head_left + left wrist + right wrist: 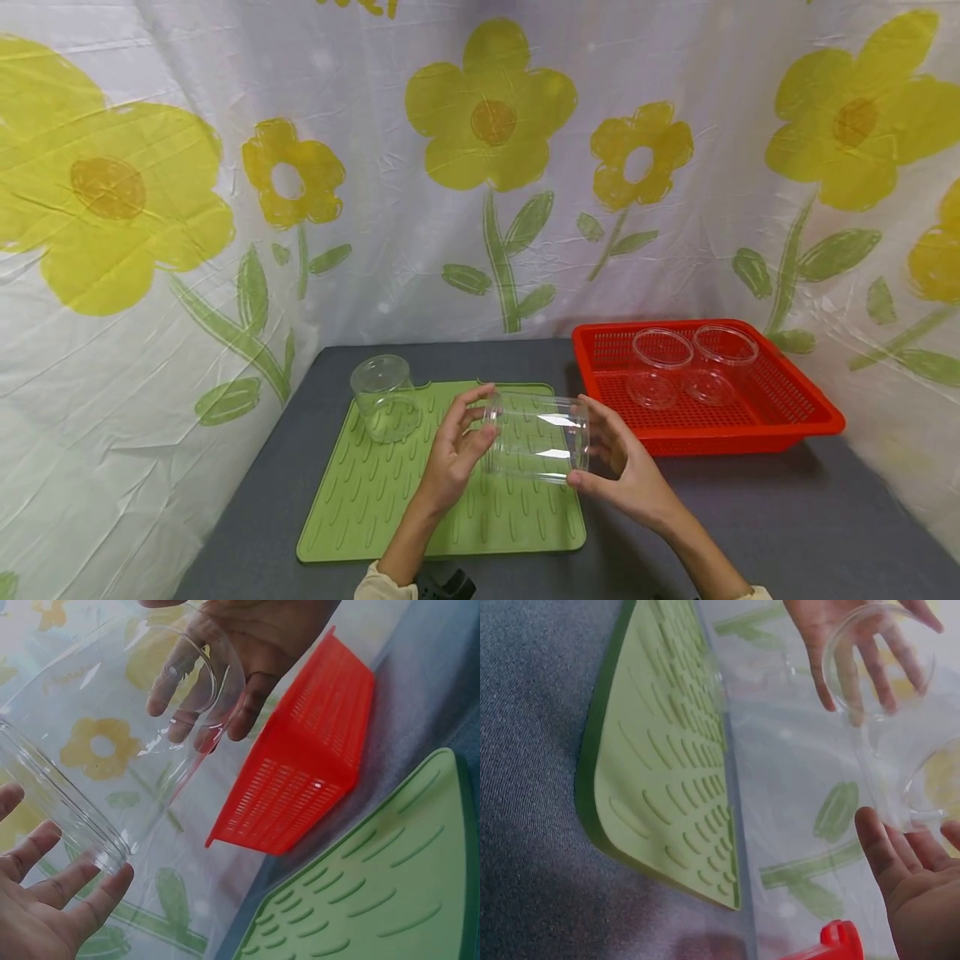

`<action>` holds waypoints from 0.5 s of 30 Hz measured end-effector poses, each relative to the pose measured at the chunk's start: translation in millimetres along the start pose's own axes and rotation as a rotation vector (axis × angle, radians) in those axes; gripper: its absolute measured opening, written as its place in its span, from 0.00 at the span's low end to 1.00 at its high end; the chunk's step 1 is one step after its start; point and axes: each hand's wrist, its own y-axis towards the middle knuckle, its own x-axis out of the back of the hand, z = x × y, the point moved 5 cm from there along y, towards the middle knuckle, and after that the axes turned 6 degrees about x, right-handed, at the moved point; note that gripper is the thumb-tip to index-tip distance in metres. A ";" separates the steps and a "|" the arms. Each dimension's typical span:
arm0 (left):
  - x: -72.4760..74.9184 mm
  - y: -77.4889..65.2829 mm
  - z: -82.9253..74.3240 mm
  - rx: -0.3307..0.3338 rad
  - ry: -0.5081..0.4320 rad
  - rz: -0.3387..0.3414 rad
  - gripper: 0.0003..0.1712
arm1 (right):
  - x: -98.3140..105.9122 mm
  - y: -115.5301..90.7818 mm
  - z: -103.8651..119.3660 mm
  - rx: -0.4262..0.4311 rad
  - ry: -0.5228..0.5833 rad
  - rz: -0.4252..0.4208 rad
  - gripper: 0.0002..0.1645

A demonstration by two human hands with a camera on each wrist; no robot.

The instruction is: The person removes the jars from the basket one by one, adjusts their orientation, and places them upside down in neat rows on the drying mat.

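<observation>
A clear plastic jar [536, 437] lies on its side in the air above the green drying mat [360, 508], held between both hands. My left hand [456, 450] holds its left end, thumb in front and fingers curled at the rim. At the right end, my right hand [626, 467] grips it with the thumb low and the fingers behind. In the left wrist view the jar's ridged rim [71, 795] touches the left fingertips. The right wrist view shows the right fingers [881, 844] against the jar's other end. A second clear jar [386, 400] stands upright on the mat's back left corner.
On the right of the dark grey table [255, 500] sits a red perforated basket [817, 412]. Two clear jars [662, 350] [724, 346] stand inside it. Behind the table hangs a white sheet [375, 250] printed with yellow flowers.
</observation>
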 end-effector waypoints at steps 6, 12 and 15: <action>2.1 0.1 -1.4 0.006 0.038 0.018 0.33 | 0.9 -0.6 -0.5 -0.009 0.007 -0.010 0.53; 7.4 2.4 -8.8 0.046 0.236 0.058 0.46 | 0.9 -0.7 -1.6 -0.031 -0.047 -0.009 0.54; 5.7 4.4 -15.3 0.045 0.400 0.091 0.54 | 0.0 -1.1 -3.3 -0.040 -0.072 -0.010 0.54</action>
